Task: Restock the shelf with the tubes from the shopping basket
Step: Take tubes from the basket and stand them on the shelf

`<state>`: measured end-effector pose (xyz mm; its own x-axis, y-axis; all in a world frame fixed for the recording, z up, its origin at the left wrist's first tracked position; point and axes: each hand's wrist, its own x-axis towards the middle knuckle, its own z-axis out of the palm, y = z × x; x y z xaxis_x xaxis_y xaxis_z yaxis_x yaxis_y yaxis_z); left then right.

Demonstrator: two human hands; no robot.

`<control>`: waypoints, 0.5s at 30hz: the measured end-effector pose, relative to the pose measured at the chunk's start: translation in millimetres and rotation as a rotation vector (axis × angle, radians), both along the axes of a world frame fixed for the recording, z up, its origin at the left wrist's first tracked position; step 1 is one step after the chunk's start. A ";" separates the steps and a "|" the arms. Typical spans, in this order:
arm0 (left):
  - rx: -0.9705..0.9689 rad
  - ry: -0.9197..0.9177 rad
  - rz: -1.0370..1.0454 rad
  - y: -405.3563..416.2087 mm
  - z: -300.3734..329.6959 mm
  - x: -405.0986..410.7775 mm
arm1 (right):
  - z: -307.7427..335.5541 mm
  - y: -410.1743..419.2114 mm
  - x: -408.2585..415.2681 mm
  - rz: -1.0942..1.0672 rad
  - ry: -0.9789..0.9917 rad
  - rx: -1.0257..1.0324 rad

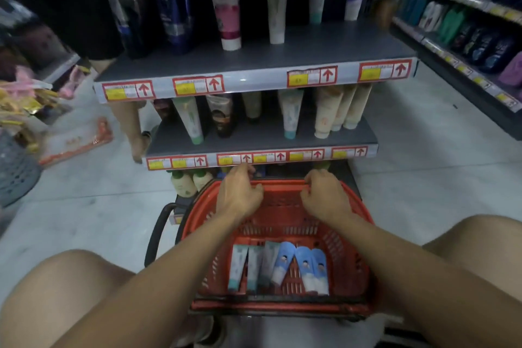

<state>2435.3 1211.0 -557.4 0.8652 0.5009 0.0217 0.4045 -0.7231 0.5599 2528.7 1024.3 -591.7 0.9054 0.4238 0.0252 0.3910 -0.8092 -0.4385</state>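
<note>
From the head camera, your left hand [239, 195] and right hand [324, 197] both curl their fingers over the far rim of the red plastic shopping basket [350, 257], each grip clenched on that rim. The pale teal and blue squeeze tubes [278, 268] lie side by side on the basket floor. Just beyond stands the grey metal shelf [262, 140], holding upright tubes.
</note>
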 end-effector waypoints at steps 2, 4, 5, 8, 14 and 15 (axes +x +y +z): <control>-0.024 0.060 0.001 2.1 -23.7 1.3 | -25.7 -3.0 1.2 -0.010 0.082 -0.062; -0.052 0.127 0.013 4.6 -47.8 2.0 | -48.9 -5.3 1.7 -0.007 0.164 -0.109; -0.069 0.159 0.021 5.9 -59.8 2.0 | -63.0 -6.7 2.4 -0.010 0.206 -0.123; -0.134 0.246 0.027 10.2 -97.8 0.7 | -118.2 -12.1 8.1 -0.015 0.341 -0.197; -0.242 0.450 0.074 20.5 -170.3 -6.3 | -178.6 -16.0 -0.7 -0.033 0.648 -0.366; -0.256 0.490 0.081 22.4 -182.4 -8.6 | -190.4 -17.7 -3.0 -0.061 0.700 -0.360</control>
